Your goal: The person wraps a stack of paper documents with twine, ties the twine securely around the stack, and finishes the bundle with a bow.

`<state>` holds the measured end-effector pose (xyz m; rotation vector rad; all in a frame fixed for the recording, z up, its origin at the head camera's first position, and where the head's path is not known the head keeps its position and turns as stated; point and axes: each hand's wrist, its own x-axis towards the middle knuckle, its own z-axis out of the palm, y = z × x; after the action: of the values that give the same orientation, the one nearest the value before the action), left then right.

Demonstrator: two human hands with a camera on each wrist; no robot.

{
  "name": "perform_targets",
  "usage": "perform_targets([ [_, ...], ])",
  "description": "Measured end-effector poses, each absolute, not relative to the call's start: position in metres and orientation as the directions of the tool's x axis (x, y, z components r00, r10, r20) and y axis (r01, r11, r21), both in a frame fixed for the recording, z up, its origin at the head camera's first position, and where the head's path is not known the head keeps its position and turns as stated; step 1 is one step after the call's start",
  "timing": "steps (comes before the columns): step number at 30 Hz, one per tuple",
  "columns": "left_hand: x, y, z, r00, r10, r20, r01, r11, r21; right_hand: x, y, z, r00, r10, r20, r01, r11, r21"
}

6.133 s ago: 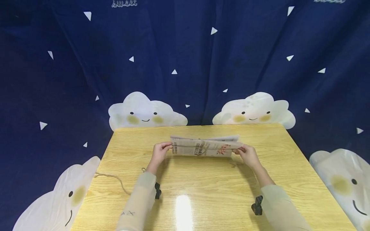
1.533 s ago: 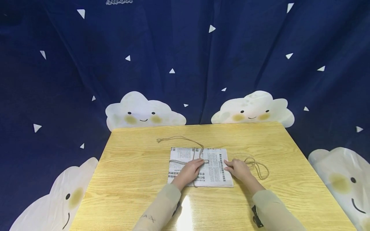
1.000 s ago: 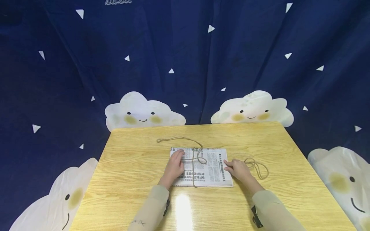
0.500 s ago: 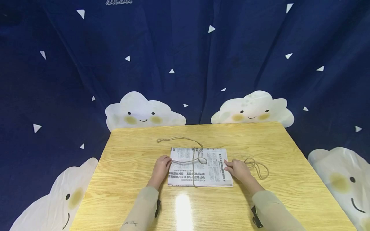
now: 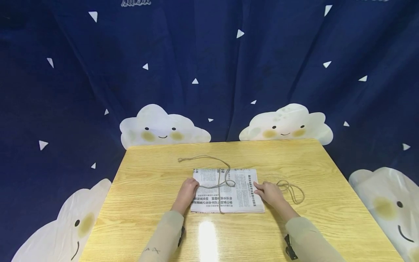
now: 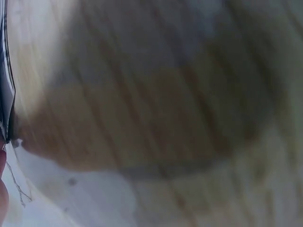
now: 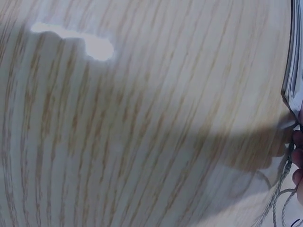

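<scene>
the paper (image 5: 243, 194), a flat folded stack with black print on top, lay in the middle of the yellow table (image 5: 144, 174). take the paper as the clock. the left hand (image 5: 187, 191) was at nine o'clock, with its fingers bent in and pinching the paper's edge. the string (image 5: 219, 186) ran in right there too, but you could not tell if the fingers had hold of it as well. the right hand (image 5: 271, 192) was at three o'clock. it was almost closed, with its thumb on the paper and the other fingers tucked by the edge, so it had a pinch of the paper. one bit of string went over the paper from twelve to six. another bit came from nine, crossed it, and made a small curl near the middle. from the curl, a loose tail went up past the top edge, and its end lay on the table at ten o'clock. a loop (image 5: 289, 186) of string lay just past the right hand, at three o'clock. the right wrist view showed string hanging close by those fingertips. the left wrist view was mostly blurry table. both sleeves (image 5: 167, 225) were pale, and a white shine (image 5: 208, 242) sat on the table between six and seven. behind, at twelve, hung a dark blue cloth (image 5: 209, 54) with smiling clouds (image 5: 165, 125).
</scene>
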<state>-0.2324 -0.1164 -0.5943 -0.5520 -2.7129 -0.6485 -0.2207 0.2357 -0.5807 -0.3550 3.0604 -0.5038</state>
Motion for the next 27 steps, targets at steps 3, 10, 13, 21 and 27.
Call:
perform_targets([
  [3, -0.229, -0.116, -0.594, -0.899, 0.276, 0.34, 0.407, 0.812, 0.417, -0.22, 0.234, -0.58, -0.974, -0.224, 0.02, -0.219, 0.921, -0.321],
  [10, -0.216, -0.121, -0.597, -0.895, 0.293, 0.336, 0.43, 0.768, 0.475, -0.218, 0.227, -0.577, -0.969, -0.231, 0.088, -0.247, 0.925, -0.288],
  [13, -0.216, -0.121, -0.598, -0.893, 0.294, 0.34, 0.433, 0.763, 0.48, -0.221, 0.22, -0.577, -0.958, -0.218, 0.186, -0.264, 0.924, -0.277],
  [21, -0.216, -0.121, -0.601, -0.898, 0.289, 0.333, 0.423, 0.776, 0.467, -0.239, 0.176, -0.569, -0.98, -0.107, 0.167, -0.187, 0.773, -0.606],
  [27, -0.216, -0.12, -0.601, -0.9, 0.279, 0.334, 0.416, 0.778, 0.471, -0.253, 0.141, -0.56, -0.998, -0.061, 0.016, -0.053, 0.674, -0.737],
])
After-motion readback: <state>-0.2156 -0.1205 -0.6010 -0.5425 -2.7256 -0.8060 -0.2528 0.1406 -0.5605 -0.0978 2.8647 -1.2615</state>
